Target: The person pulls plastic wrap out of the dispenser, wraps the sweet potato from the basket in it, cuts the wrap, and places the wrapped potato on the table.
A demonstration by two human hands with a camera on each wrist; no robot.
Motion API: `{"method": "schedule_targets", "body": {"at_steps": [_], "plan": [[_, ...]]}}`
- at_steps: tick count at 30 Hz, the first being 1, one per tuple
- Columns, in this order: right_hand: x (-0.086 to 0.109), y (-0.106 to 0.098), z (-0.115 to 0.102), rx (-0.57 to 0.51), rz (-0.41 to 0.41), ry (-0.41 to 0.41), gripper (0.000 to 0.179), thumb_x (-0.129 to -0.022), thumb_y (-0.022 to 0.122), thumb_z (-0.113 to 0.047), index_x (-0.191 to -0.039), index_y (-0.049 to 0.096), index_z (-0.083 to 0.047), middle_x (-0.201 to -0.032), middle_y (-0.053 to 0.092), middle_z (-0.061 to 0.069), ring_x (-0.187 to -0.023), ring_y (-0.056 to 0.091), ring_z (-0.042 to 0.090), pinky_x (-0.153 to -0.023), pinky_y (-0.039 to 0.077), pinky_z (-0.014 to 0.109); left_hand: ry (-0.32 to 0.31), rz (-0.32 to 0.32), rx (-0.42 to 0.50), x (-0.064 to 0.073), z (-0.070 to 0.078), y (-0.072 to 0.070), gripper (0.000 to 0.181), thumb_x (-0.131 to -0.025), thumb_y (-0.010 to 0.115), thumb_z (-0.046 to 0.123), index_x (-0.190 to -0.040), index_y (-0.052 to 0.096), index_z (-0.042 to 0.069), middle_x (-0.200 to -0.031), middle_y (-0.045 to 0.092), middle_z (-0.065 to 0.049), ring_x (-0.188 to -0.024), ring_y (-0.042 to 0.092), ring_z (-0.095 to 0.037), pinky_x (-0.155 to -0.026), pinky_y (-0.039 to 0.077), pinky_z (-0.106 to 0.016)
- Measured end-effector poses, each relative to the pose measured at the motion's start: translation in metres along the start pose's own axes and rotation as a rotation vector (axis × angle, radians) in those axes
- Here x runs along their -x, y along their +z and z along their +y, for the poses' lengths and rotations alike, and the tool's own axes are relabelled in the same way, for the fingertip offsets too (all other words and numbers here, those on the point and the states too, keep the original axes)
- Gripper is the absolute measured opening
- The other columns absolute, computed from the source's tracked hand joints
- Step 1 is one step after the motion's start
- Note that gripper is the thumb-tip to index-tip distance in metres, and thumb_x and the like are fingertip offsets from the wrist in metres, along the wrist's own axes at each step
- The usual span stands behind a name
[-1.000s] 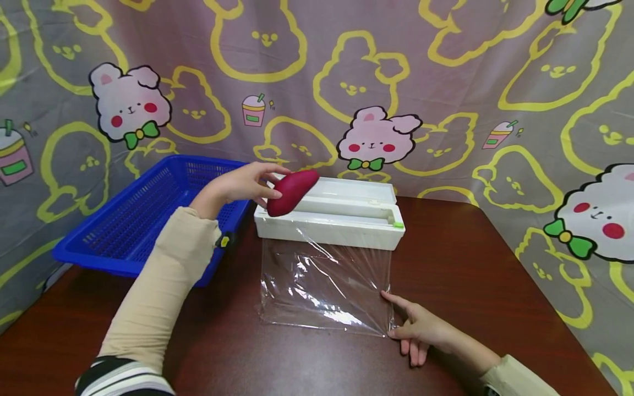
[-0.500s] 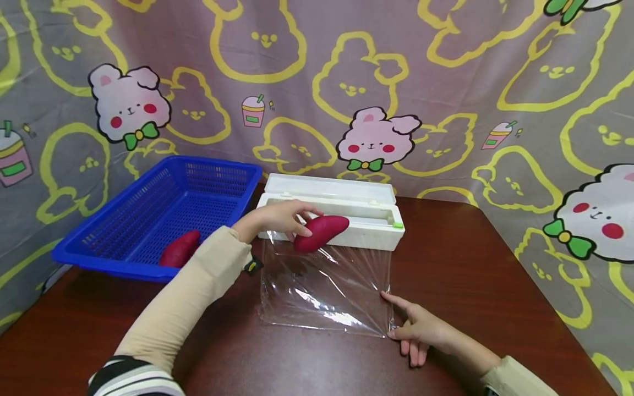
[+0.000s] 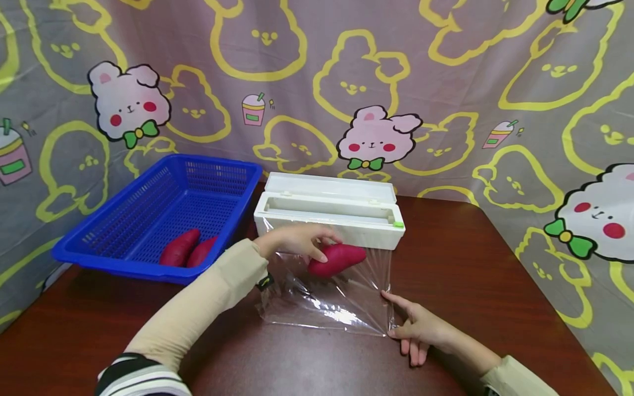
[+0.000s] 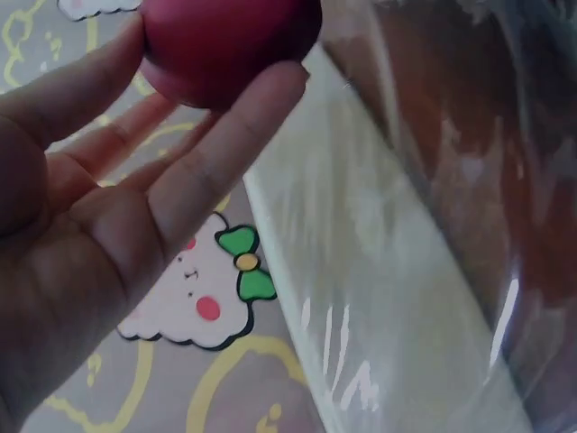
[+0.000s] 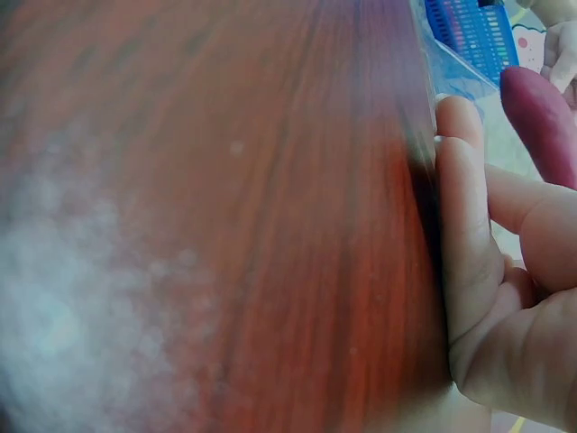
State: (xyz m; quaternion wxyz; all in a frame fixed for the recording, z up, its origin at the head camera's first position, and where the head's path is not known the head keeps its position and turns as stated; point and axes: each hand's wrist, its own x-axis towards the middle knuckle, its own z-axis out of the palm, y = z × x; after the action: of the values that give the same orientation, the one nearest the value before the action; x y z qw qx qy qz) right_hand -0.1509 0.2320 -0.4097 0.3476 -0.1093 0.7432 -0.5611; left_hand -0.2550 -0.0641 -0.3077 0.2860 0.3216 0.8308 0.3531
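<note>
My left hand (image 3: 297, 242) grips a red-skinned sweet potato (image 3: 339, 259) by its left end, thumb on one side and fingers on the other. The sweet potato overlaps the upper middle of a clear sheet of cling film (image 3: 317, 302) in the head view. This film runs from a white cling film dispenser (image 3: 329, 231) towards the front. At its front right corner my right hand (image 3: 421, 330) pinches the film, index finger stretched along the side edge. Creases fan out from that corner. In the left wrist view, the sweet potato (image 4: 225, 45) sits between thumb and fingertips.
A blue plastic basket (image 3: 114, 267) stands on the left of the dark wooden table (image 3: 470, 264). Two more sweet potatoes (image 3: 180, 248) lie in its front corner. The dispenser's lid (image 3: 329, 187) stands raised at the back, before a patterned curtain (image 3: 446, 71).
My left hand has carried the sweet potato right and towards the front, from over the dispenser to over the film. Two sweet potatoes in the basket have come into view. The right hand stays put.
</note>
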Motion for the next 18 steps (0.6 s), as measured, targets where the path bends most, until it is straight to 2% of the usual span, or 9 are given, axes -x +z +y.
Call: {"method": "schedule_targets", "body": {"at_steps": [6, 12, 18], "plan": [[0.001, 0.001, -0.001, 0.007, 0.005, -0.007, 0.081, -0.084, 0.061, -0.013, -0.144, 0.005, -0.013, -0.053, 0.057, 0.015, -0.039, 0.056, 0.021, -0.034, 0.044, 0.032, 0.036, -0.074, -0.105, -0.006, 0.000, 0.013, 0.048, -0.081, 0.061, -0.002, -0.126, 0.048, 0.005, -0.116, 0.053, -0.017, -0.090, 0.056, -0.019, -0.058, 0.051, -0.035], [0.000, 0.001, -0.001, 0.019, 0.021, 0.003, 0.081, -0.084, 0.061, -0.012, -0.144, 0.007, -0.014, -0.053, 0.056, 0.016, -0.038, 0.056, 0.022, -0.033, 0.044, 0.033, 0.059, -0.119, -0.140, -0.013, -0.004, 0.023, 0.047, -0.080, 0.062, -0.002, -0.124, 0.049, 0.004, -0.113, 0.055, -0.017, -0.086, 0.056, -0.019, -0.056, 0.051, -0.033], [0.000, 0.001, -0.001, 0.018, 0.025, 0.011, 0.081, -0.083, 0.062, -0.012, -0.144, 0.008, -0.014, -0.052, 0.056, 0.015, -0.038, 0.056, 0.022, -0.033, 0.043, 0.033, 0.041, -0.148, -0.159, -0.018, -0.006, 0.031, 0.047, -0.079, 0.063, -0.002, -0.124, 0.050, 0.005, -0.112, 0.055, -0.014, -0.083, 0.056, -0.015, -0.056, 0.051, -0.032]]}}
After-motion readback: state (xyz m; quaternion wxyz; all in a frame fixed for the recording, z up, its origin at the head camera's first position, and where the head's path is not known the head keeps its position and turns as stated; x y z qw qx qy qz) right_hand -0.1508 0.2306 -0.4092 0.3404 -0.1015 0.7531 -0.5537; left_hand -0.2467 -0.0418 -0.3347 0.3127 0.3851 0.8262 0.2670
